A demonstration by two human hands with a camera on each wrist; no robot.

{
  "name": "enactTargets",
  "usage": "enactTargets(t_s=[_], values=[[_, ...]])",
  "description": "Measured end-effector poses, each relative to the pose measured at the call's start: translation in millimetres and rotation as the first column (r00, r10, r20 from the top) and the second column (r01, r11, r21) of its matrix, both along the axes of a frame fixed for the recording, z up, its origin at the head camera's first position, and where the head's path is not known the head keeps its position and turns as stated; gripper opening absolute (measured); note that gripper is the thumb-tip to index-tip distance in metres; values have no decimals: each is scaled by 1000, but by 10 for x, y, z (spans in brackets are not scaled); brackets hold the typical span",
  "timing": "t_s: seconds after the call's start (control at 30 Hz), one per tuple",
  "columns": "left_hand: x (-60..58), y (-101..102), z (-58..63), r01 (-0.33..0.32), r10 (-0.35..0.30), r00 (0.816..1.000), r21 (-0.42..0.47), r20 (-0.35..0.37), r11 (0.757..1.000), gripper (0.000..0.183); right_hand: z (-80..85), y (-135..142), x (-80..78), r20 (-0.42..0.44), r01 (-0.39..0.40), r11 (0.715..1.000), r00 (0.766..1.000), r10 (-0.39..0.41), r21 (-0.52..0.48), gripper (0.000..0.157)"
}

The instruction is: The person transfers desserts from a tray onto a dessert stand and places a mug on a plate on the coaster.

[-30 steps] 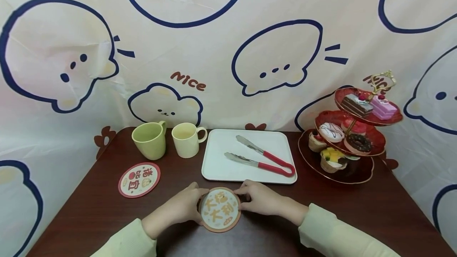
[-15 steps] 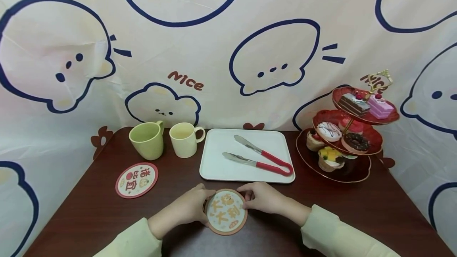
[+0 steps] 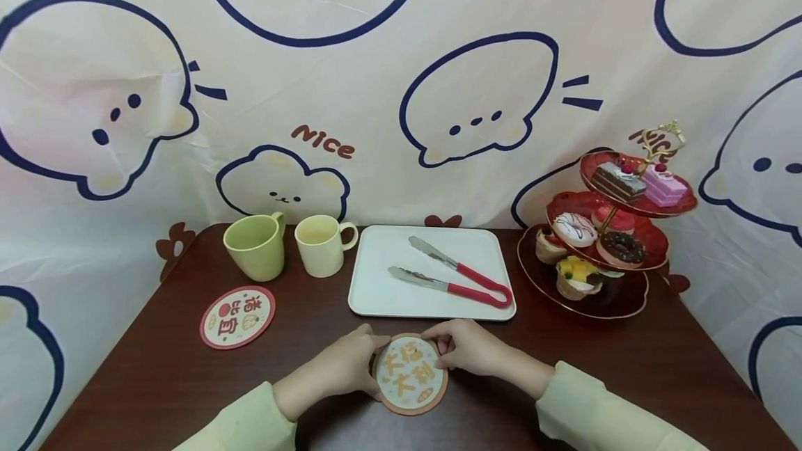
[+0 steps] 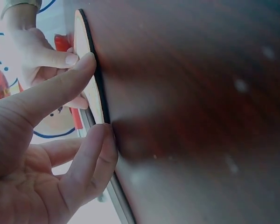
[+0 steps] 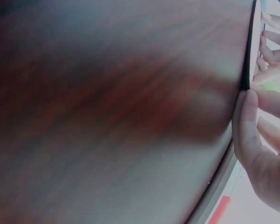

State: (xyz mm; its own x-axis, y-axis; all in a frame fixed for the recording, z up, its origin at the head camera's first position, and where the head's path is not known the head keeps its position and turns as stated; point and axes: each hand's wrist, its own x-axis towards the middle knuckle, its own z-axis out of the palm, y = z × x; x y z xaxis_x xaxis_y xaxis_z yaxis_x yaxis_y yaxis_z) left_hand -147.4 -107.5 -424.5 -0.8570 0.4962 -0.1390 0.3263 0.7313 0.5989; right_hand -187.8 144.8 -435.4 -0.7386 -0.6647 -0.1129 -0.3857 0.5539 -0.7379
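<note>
**Tan-Rimmed Coaster (image 3: 410, 378) Pinched**

Head view: left hand (image 3: 347, 366) and right hand (image 3: 473, 348) pinch it, on or just above the worktop (image 3: 489, 409). Left wrist: it looks thin, light, stiff. Right wrist: the rim (image 5: 246, 70) seems the surest hold.

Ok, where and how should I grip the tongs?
Probably by the red handles, with the right hand from above and the near right: the tongs lie flat on the tray, joined end toward its near right corner, metal tips pointing away left. That hand is holding the round coaster.
</note>
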Motion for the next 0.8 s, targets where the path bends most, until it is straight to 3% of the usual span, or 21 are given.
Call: enactTargets(t_s=[0.27, 0.53, 0.8], values=[[-12, 116, 2, 6, -6, 1000, -24, 23, 1000, 90, 22, 83, 3, 18, 30, 999, 999, -31, 45, 44], [-3, 194, 21, 37, -37, 999, -20, -17, 999, 87, 39, 179, 10, 26, 49, 997, 998, -51, 67, 45], [-29, 233, 16, 66, -66, 998, -2, -14, 998, 80, 62, 285, 32, 60, 56, 995, 996, -61, 78, 45]])
